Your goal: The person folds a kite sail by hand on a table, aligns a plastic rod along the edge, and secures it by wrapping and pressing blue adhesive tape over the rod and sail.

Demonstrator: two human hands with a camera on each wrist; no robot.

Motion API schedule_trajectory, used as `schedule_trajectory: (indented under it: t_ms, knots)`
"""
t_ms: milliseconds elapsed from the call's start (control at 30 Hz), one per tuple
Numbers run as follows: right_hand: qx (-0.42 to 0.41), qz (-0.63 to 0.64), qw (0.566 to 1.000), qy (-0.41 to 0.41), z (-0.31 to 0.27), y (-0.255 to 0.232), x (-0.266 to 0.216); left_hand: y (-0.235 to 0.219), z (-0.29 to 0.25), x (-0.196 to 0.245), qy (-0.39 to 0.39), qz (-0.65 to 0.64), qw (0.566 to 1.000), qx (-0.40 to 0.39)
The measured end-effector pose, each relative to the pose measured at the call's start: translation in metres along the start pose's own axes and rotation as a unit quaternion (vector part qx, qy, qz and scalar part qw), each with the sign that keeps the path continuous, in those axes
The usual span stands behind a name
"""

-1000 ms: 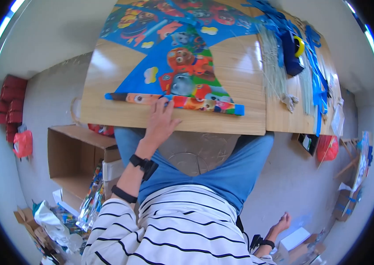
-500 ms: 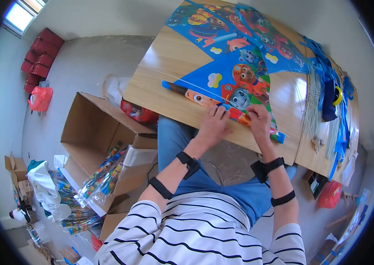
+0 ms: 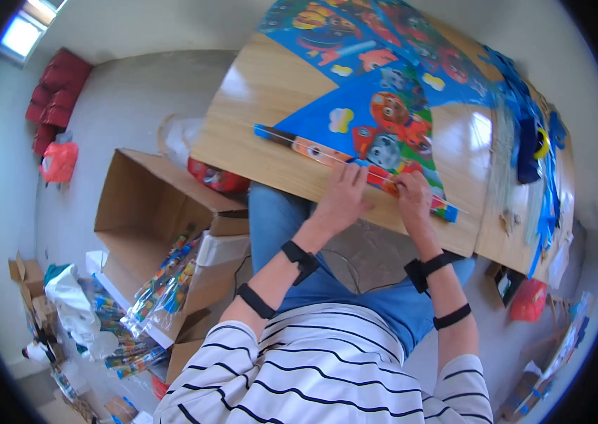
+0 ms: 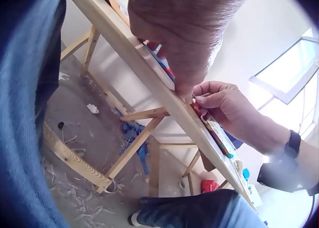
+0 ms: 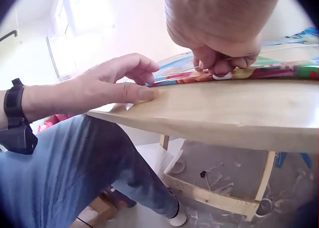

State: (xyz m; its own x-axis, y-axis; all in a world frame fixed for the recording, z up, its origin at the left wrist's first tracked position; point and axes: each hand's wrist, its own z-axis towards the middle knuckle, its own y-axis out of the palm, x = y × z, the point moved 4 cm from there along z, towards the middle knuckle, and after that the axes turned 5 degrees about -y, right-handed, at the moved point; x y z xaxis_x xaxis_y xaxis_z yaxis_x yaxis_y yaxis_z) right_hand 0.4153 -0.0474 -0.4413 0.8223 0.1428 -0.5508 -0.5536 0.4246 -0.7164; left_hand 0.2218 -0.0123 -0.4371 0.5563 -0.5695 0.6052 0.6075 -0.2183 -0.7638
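A blue sheet (image 3: 320,116) printed with cartoon dogs lies on the wooden table (image 3: 239,145). Its near edge is folded into a narrow strip (image 3: 306,148) with blue ends. Along this strip runs a thin pale rod (image 3: 452,205). My left hand (image 3: 340,201) rests on the strip near its middle, fingers over the fold and thumb on the tabletop. Just to its right, my right hand (image 3: 415,199) pinches the rod between thumb and curled fingers, close over the strip. In the right wrist view the right hand (image 5: 224,23) covers part of the rod.
At the table's right lie a bundle of thin rods (image 3: 498,166), blue ribbons (image 3: 547,219) and a yellow tape roll (image 3: 542,143). A large open cardboard box (image 3: 136,191) stands on the floor to the left, with packaged printed rolls (image 3: 164,283) beside it.
My right hand has come up from low at my side to the strip, bringing the rod. The rod has since moved down and right along the strip. My left hand stays on the strip.
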Motion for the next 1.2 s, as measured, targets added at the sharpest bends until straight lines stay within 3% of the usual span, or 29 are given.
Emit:
schedule_trajectory:
  t_ms: [67,133,333,1200]
  knots:
    - [0.004,-0.068,0.998,-0.006,-0.004,0.001,-0.001,0.001,0.001,0.000,-0.022,0.039,0.999,-0.028]
    - [0.034,-0.092,0.994,-0.038,-0.009,-0.001,-0.002,0.007,-0.001,-0.004,-0.034,0.050,0.998,-0.007]
    - [0.057,-0.161,0.985,-0.015,-0.018,-0.008,-0.003,-0.001,0.001,0.003,-0.015,0.057,0.998,-0.005]
    - [0.049,-0.170,0.984,-0.012,-0.024,-0.021,0.013,-0.003,0.002,0.005,-0.002,0.078,0.997,0.002]
